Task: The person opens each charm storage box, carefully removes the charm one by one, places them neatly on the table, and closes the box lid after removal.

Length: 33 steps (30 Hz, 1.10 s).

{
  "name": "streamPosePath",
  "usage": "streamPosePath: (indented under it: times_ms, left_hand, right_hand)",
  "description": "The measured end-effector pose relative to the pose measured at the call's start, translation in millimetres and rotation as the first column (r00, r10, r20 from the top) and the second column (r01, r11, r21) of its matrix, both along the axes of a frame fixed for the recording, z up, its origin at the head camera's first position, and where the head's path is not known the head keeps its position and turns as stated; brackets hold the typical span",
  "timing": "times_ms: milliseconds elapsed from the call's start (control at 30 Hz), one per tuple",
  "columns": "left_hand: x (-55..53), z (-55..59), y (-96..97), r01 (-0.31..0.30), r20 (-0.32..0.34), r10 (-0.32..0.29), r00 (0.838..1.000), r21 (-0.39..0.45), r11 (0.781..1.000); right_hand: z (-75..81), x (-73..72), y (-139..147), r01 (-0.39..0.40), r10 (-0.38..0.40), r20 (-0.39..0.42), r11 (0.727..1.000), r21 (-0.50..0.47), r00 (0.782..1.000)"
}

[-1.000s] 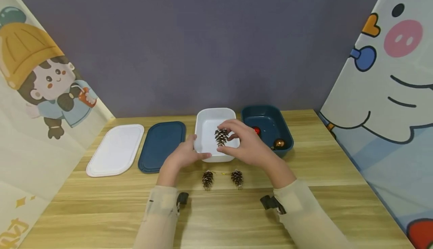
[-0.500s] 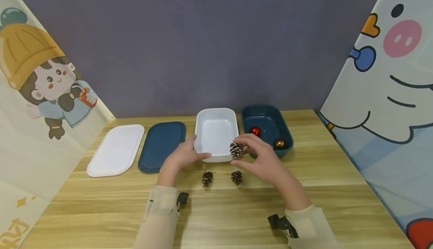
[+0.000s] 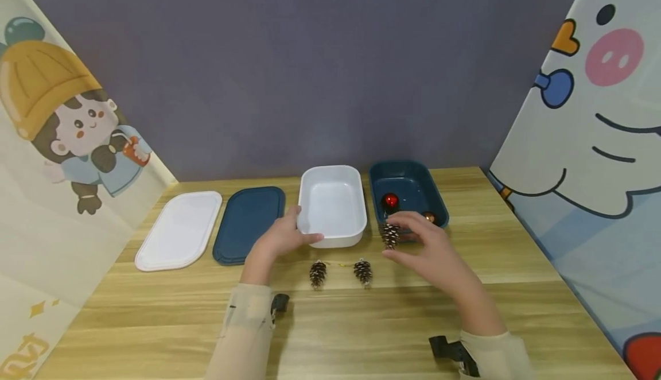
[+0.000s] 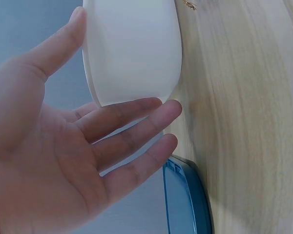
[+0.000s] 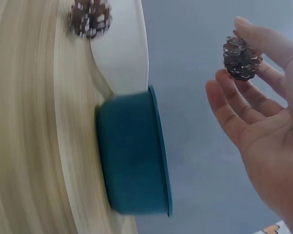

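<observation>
Between the thumb and fingertips of my right hand (image 3: 431,251) is a brown, white-tipped pine cone (image 3: 391,236), held up at the near edge of the dark blue box (image 3: 440,196). The right wrist view shows the same pine cone (image 5: 241,59) pinched above the level of that box. My left hand (image 3: 281,235) rests against the near left corner of the white box (image 3: 356,233). Its thumb lies at the rim and its fairly straight fingers (image 4: 132,136) touch the side wall. A red ball ornament (image 3: 391,200) and a partly hidden bronze ball ornament (image 3: 429,217) lie inside the blue box.
Two more pine cones, one on the left (image 3: 317,275) and one on the right (image 3: 363,272), lie on the wooden table (image 3: 351,334) in front of the white box. A white lid (image 3: 179,231) and a dark blue lid (image 3: 249,225) lie flat at left. A grey wall stands behind.
My right hand has carried the pine cone rightward from over the white box to the front of the blue box. The left hand has stayed at the white box's corner.
</observation>
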<state>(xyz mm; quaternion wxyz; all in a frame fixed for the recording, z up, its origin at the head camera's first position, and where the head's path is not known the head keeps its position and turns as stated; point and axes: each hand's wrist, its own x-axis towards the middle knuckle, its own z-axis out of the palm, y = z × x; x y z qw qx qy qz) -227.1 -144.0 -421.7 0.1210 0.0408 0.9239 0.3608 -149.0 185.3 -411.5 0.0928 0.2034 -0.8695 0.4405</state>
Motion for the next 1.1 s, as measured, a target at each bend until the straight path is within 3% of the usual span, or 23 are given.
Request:
streamPosePath:
  times_ms: [367, 700, 1100]
  left_hand:
    - [-1.0, -2.6, -0.3, 0.001, -0.013, -0.001, 1.0, -0.009, 1.0]
    - [-1.9, -3.8, -0.8, -0.001, -0.017, 0.001, 1.0, 0.002, 1.0]
    - [0.0, -0.6, 0.3, -0.003, -0.009, 0.003, 1.0, -0.001, 1.0]
  right_hand:
    - [0.8, 11.2, 35.7, 0.054, -0.071, 0.114, 0.988, 0.143, 0.991]
    - [-11.2, 10.0, 47.7, -0.011, -0.058, 0.27, 0.968, 0.249, 0.961]
    - [-31.9, 1.4, 48.4, -0.034, -0.045, 0.253, 0.953, 0.3, 0.966]
